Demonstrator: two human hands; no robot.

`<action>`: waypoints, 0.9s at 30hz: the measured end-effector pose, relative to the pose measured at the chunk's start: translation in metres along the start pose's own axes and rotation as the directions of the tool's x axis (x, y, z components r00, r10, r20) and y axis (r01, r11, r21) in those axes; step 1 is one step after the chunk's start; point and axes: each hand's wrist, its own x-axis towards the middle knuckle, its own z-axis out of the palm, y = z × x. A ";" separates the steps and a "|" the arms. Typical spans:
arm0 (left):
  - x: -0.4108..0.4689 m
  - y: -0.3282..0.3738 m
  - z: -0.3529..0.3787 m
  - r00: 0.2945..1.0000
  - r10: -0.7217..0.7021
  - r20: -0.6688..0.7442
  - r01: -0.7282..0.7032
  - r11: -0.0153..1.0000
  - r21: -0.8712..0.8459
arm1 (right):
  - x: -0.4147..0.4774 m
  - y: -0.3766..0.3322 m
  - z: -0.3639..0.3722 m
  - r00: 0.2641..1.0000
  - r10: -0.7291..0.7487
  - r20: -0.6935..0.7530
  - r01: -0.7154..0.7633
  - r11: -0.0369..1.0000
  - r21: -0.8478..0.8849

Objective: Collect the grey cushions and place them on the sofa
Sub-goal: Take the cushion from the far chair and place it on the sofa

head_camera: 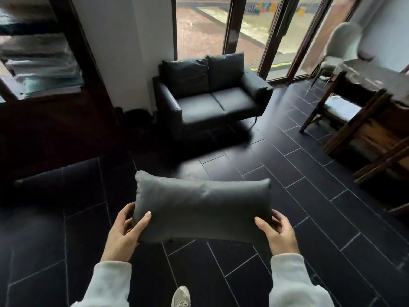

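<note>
I hold a grey rectangular cushion (pixel 202 208) flat in front of me, above the dark tiled floor. My left hand (pixel 125 231) grips its left end, thumb on top and fingers underneath. My right hand (pixel 277 232) grips its right end the same way. A dark two-seat sofa (pixel 212 100) stands ahead near the window, a few steps away, with two back cushions upright and its seat bare.
A wooden table (pixel 376 80) with wooden chairs (pixel 340 109) stands at the right. A dark shelf unit (pixel 39 63) with stacked items fills the left. Tall glass doors (pixel 250 29) run behind the sofa. My shoe (pixel 181 295) shows at the bottom edge.
</note>
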 end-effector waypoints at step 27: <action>0.418 0.227 0.221 0.990 0.129 -0.052 -0.130 0.991 -0.017 | 0.485 -0.277 0.106 0.972 -0.220 0.078 0.209 0.969 0.133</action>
